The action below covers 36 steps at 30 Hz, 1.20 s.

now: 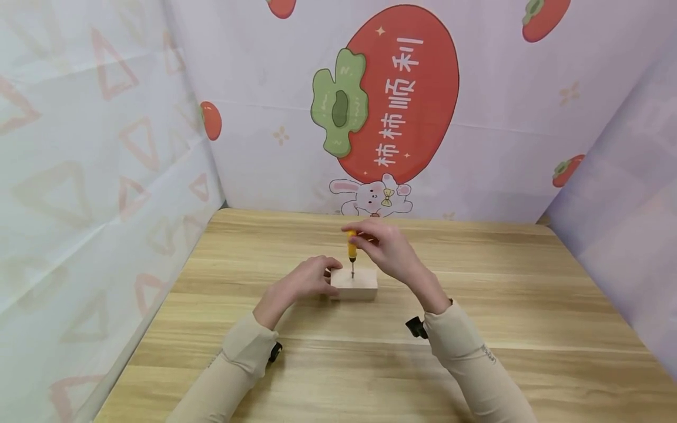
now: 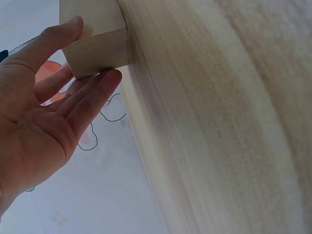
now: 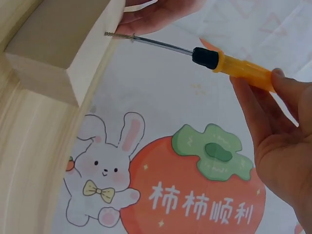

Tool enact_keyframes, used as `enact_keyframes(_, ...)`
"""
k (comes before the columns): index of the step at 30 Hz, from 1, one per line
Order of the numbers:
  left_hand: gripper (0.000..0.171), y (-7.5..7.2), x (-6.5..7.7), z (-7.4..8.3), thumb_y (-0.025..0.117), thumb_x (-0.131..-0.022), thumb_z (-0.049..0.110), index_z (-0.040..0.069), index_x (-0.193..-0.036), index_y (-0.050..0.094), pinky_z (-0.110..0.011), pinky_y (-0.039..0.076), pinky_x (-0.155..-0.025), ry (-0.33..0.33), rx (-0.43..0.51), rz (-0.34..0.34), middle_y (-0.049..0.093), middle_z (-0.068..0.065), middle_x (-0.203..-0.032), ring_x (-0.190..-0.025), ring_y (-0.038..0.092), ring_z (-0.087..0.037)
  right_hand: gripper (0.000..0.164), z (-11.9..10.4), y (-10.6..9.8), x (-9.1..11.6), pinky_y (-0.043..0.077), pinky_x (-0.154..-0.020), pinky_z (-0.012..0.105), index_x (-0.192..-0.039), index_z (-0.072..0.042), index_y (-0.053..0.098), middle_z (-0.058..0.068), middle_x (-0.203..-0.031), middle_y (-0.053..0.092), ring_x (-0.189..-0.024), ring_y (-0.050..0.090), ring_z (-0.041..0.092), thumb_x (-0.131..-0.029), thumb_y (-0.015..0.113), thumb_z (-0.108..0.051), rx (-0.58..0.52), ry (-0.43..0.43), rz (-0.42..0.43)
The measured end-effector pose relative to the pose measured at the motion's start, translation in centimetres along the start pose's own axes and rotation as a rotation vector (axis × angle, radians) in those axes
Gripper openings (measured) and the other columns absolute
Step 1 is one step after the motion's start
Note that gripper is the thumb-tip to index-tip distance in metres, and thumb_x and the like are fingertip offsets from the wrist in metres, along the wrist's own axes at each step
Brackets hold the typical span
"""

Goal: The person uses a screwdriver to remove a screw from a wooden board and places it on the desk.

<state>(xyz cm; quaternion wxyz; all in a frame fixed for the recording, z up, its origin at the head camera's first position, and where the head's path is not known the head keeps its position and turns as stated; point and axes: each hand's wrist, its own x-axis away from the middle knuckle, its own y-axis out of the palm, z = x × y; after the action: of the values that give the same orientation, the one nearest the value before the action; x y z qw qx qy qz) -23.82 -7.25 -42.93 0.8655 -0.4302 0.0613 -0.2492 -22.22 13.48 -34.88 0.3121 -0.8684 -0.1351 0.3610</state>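
A pale wooden block [image 1: 353,284] lies on the table. My left hand [image 1: 311,277] grips its left end, thumb on the near side and fingers round the far side; the left wrist view shows the same hold on the block [image 2: 95,48]. My right hand [image 1: 388,247] pinches the yellow handle of a screwdriver [image 3: 246,72] between thumb and fingers. The screwdriver stands upright over the block, its shaft pointing down. At the shaft's tip a screw [image 3: 118,35] stands up from the block's top face, much of its thread showing.
The wood-grain table [image 1: 476,276] extends around the block. Behind it hangs a white backdrop [image 1: 264,164] with a red persimmon and a rabbit. A patterned cloth wall [image 1: 95,176] borders the left side, and another cloth wall [image 1: 629,176] the right.
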Motion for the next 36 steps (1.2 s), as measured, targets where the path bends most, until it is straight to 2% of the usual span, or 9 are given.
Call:
enact_keyframes(5, 0.058, -0.1, -0.1, 0.0, 0.085, -0.077, 0.019, 0.003, -0.128, 0.063, -0.039, 0.055, -0.095, 0.008, 0.004, -0.014, 0.067, -0.011, -0.124, -0.109, 0.067, -0.023, 0.031, 0.6, 0.6, 0.4, 0.060, -0.073, 0.025, -0.122, -0.008, 0.071, 0.004, -0.094, 0.067, -0.079, 0.070, 0.014, -0.091, 0.072, -0.010, 0.009, 0.014, 0.089)
enact_keyframes(11, 0.059, 0.0, -0.1, -0.1, 0.085, -0.076, 0.020, 0.003, -0.129, 0.063, -0.038, 0.054, -0.095, 0.008, 0.007, 0.001, 0.068, -0.011, -0.123, -0.108, 0.067, -0.022, 0.030, 0.0, 1.2, 0.5, 0.061, -0.072, 0.028, -0.115, -0.006, 0.073, 0.005, -0.090, 0.065, -0.078, 0.072, 0.016, -0.086, 0.077, -0.011, 0.027, -0.004, 0.173)
enact_keyframes(18, 0.057, -0.1, 0.0, -0.1, 0.085, -0.076, 0.019, 0.003, -0.127, 0.065, -0.038, 0.054, -0.095, 0.017, -0.004, 0.009, 0.068, -0.010, -0.122, -0.107, 0.067, -0.023, 0.028, -1.1, 1.6, 0.4, 0.059, -0.070, 0.021, -0.118, -0.007, 0.071, 0.004, -0.091, 0.064, -0.074, 0.064, 0.011, -0.090, 0.071, -0.005, 0.115, -0.034, 0.093)
enact_keyframes(20, 0.056, -0.1, 0.0, -0.2, 0.086, -0.076, 0.018, 0.004, -0.126, 0.065, -0.038, 0.054, -0.095, 0.015, -0.002, 0.012, 0.068, -0.010, -0.122, -0.107, 0.067, -0.022, 0.028, -1.3, 1.6, 0.3, 0.059, -0.071, 0.021, -0.120, -0.007, 0.070, 0.004, -0.091, 0.064, -0.073, 0.063, 0.011, -0.092, 0.069, -0.003, 0.097, -0.039, 0.063)
enact_keyframes(23, 0.056, 0.0, 0.0, -0.2, 0.086, -0.076, 0.018, 0.004, -0.126, 0.065, -0.037, 0.054, -0.095, 0.005, 0.004, 0.015, 0.069, -0.010, -0.121, -0.107, 0.067, -0.022, 0.029, -1.3, 1.6, 0.3, 0.060, -0.075, 0.024, -0.121, -0.007, 0.068, 0.007, -0.101, 0.068, -0.083, 0.068, 0.014, -0.093, 0.067, -0.003, 0.047, -0.001, 0.040)
enact_keyframes(27, 0.056, 0.0, 0.0, -0.1, 0.086, -0.076, 0.019, 0.005, -0.126, 0.065, -0.038, 0.054, -0.096, 0.000, 0.004, 0.015, 0.069, -0.010, -0.121, -0.107, 0.067, -0.022, 0.026, -1.0, 1.7, 0.4, 0.061, -0.076, 0.029, -0.117, -0.006, 0.067, 0.011, -0.108, 0.070, -0.094, 0.071, 0.020, -0.091, 0.070, -0.006, -0.015, 0.064, 0.072)
enact_keyframes(29, 0.056, 0.1, 0.1, -0.1, 0.085, -0.076, 0.019, 0.004, -0.127, 0.065, -0.038, 0.054, -0.096, -0.001, 0.004, 0.011, 0.068, -0.010, -0.122, -0.108, 0.067, -0.022, 0.024, -0.7, 1.8, 0.5, 0.061, -0.074, 0.029, -0.113, -0.007, 0.069, 0.009, -0.104, 0.070, -0.090, 0.071, 0.019, -0.089, 0.073, -0.007, -0.025, 0.072, 0.110)
enact_keyframes(33, 0.057, 0.1, 0.1, -0.2, 0.085, -0.077, 0.020, 0.004, -0.128, 0.064, -0.038, 0.054, -0.096, 0.006, -0.002, 0.006, 0.068, -0.010, -0.124, -0.109, 0.067, -0.022, 0.024, -0.6, 1.8, 0.5, 0.061, -0.072, 0.028, -0.109, -0.009, 0.072, 0.004, -0.098, 0.069, -0.083, 0.068, 0.015, -0.086, 0.077, -0.011, -0.009, 0.041, 0.152)
enact_keyframes(36, 0.057, 0.1, 0.1, -0.2, 0.085, -0.077, 0.020, 0.004, -0.128, 0.064, -0.038, 0.054, -0.096, 0.014, -0.012, 0.007, 0.068, -0.010, -0.124, -0.109, 0.067, -0.023, 0.022, -0.7, 1.5, 0.4, 0.061, -0.073, 0.027, -0.107, -0.009, 0.074, 0.003, -0.096, 0.071, -0.080, 0.067, 0.012, -0.086, 0.077, -0.011, -0.034, -0.002, 0.126)
